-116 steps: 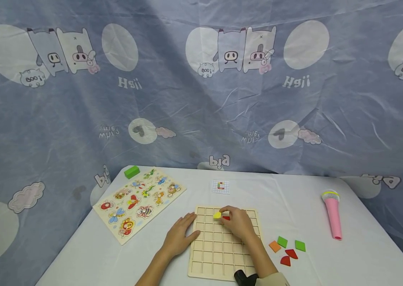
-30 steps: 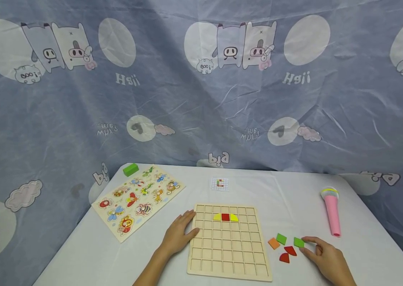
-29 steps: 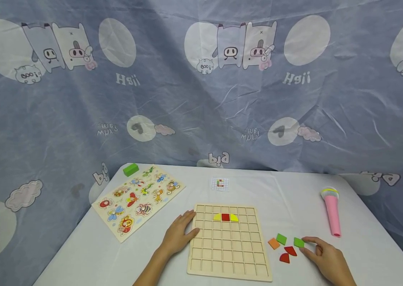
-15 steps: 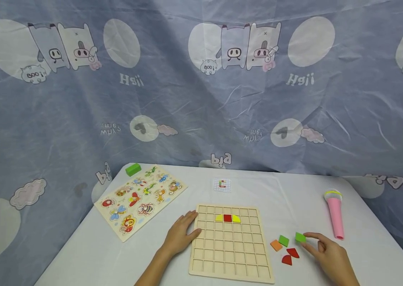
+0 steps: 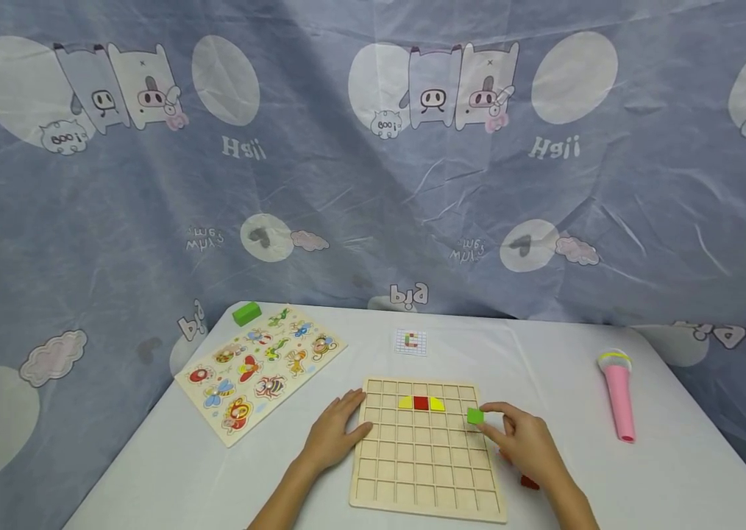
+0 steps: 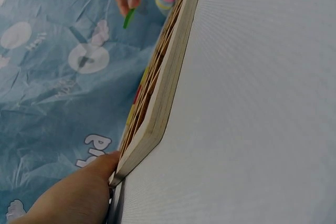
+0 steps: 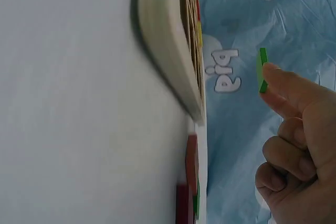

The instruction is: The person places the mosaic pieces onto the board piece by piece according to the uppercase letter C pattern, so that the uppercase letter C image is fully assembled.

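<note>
In right hand (image 5: 524,442), green tile (image 5: 475,416); red piece (image 5: 529,483) partly hidden

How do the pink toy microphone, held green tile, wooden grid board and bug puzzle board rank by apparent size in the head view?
Largest to smallest:
1. Wooden grid board
2. Bug puzzle board
3. Pink toy microphone
4. Held green tile

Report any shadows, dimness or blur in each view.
Head: mostly sharp, a darker diagonal band on the backdrop; left wrist: dim, faint fine lines across the white tablecloth; right wrist: the wooden board has blurred edges, while the green piece in the right hand looks crisper.
</note>
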### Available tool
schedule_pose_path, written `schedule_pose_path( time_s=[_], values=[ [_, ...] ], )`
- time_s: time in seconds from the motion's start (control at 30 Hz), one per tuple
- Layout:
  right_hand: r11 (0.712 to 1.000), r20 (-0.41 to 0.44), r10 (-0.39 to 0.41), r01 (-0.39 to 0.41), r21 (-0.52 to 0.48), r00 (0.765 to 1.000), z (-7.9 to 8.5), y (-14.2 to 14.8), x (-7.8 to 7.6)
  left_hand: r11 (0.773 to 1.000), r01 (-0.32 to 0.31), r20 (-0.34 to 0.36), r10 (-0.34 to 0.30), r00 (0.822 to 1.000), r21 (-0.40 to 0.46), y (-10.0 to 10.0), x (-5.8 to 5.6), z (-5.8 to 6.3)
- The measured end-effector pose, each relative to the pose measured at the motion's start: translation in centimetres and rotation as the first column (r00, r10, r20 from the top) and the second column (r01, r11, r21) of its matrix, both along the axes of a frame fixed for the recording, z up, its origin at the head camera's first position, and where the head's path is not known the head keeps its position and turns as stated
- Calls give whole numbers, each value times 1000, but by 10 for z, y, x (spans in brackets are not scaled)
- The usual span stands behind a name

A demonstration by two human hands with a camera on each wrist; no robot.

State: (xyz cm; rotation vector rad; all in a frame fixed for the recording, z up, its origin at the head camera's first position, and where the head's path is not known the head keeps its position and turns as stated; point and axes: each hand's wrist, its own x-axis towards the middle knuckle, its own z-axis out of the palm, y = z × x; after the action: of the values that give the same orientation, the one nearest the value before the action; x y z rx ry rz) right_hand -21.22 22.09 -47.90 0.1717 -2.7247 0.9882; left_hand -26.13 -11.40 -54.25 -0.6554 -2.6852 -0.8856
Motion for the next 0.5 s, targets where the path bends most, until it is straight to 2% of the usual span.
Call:
schedule_pose_path(
  time_s=[0.23,0.5],
  values=[
    [998,-25,62,-62,-7,998,-3,-45,-16,1000,-2,9,2,1000,-5,0,0,0],
    [995,-53,93,-94,-25,994,-8,-77,-29,1000,-6,-1,6,1000,-3,0,-1,-2]
  ],
)
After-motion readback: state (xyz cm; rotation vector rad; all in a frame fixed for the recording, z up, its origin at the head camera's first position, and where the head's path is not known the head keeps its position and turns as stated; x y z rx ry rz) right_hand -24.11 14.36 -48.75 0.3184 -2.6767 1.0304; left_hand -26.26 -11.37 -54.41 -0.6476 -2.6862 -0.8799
